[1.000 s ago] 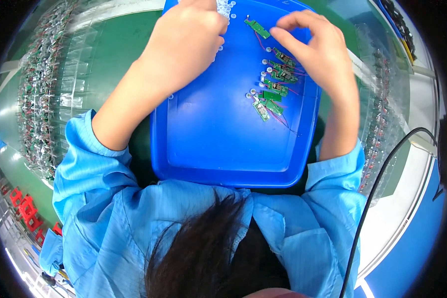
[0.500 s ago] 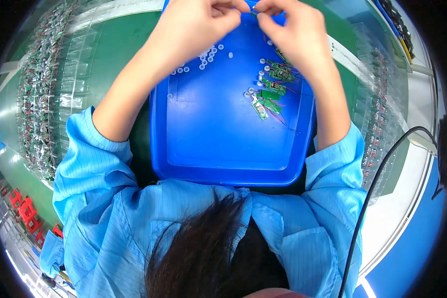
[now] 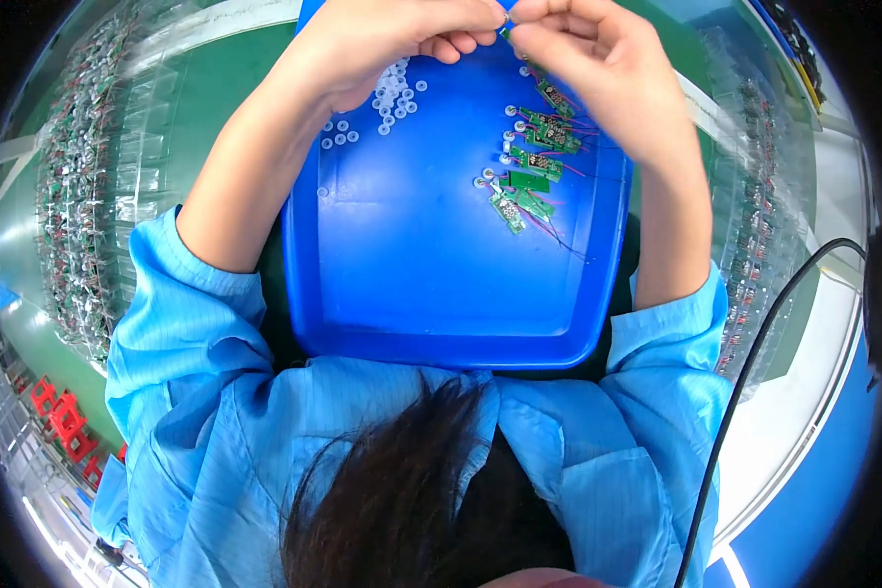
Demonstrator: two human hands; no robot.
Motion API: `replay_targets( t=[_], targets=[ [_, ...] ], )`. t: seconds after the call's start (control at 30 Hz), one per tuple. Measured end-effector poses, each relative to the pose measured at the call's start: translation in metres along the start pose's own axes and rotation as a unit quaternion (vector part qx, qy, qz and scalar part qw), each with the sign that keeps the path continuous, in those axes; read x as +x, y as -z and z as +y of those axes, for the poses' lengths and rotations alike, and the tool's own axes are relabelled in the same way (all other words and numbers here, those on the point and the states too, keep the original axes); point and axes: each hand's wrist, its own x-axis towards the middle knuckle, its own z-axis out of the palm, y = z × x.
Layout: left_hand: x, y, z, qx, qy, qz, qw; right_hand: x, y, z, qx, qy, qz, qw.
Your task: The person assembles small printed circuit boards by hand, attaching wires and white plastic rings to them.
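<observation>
Above the far end of a blue tray (image 3: 431,279), my two hands meet fingertip to fingertip. My left hand (image 3: 387,39) is closed in a pinch on something too small to make out. Between the thumb and fingers of my right hand (image 3: 603,73) is a small green circuit board (image 3: 505,33), mostly hidden by the fingers. Beneath my left hand lie many small white ring-shaped caps (image 3: 387,108). Several green circuit boards (image 3: 534,162) with thin wires and round white ends lie in the tray below my right hand.
Rows of wired parts (image 3: 73,196) in clear plastic stand on the green table at the left, with similar rows (image 3: 755,216) at the right. A black cable (image 3: 745,377) curves past my right arm. Red stools (image 3: 66,416) stand at the far left.
My right hand and forearm have shifted slightly right. My left hand has moved a little, uncovering more white caps. The fingertips stay together.
</observation>
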Motion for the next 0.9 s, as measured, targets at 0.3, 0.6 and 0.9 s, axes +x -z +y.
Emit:
replay_targets(
  t=[0.3,0.6,0.9],
  targets=[
    [-0.004,-0.004,0.003,-0.226,0.06,-0.03,0.972,0.0,-0.007,0.009,0.058,0.014,0.052,0.997],
    [-0.014,-0.029,0.003,-0.058,-0.052,0.063,0.995,0.012,0.008,0.037,0.049,0.023,0.037,0.998],
    [-0.037,-0.054,0.031,0.34,-0.307,0.134,0.879,-0.007,-0.01,-0.012,-0.385,0.284,0.196,0.856]
  ],
)
